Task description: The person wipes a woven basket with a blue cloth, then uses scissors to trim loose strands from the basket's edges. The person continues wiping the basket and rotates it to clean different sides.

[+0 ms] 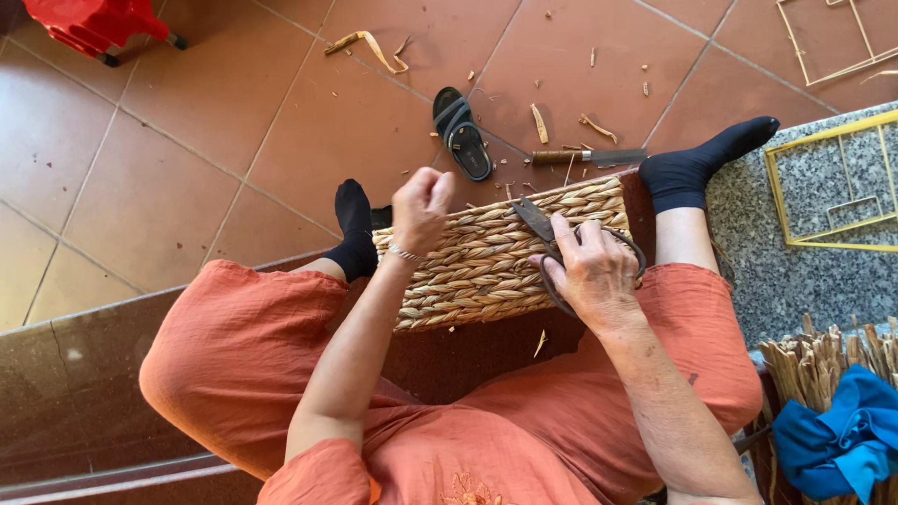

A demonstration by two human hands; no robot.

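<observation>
A woven straw basket (486, 257) lies on its side between my knees, which are covered by orange trousers. My left hand (421, 204) is closed into a fist at the basket's upper left edge; what it pinches is too small to make out. My right hand (591, 271) grips a pair of dark metal scissors (541, 227), fingers through the loops, with the blades lying on the basket's weave near its top rim. My feet in black socks rest on the tiled floor on either side of the basket.
A knife with a wooden handle (587, 157) and a black sandal (462, 134) lie on the floor beyond the basket, among straw scraps. Yellow wire frames (828, 182) rest on a granite ledge at right. A straw bundle with blue cloth (842, 425) sits at lower right. A red stool (94, 23) is at top left.
</observation>
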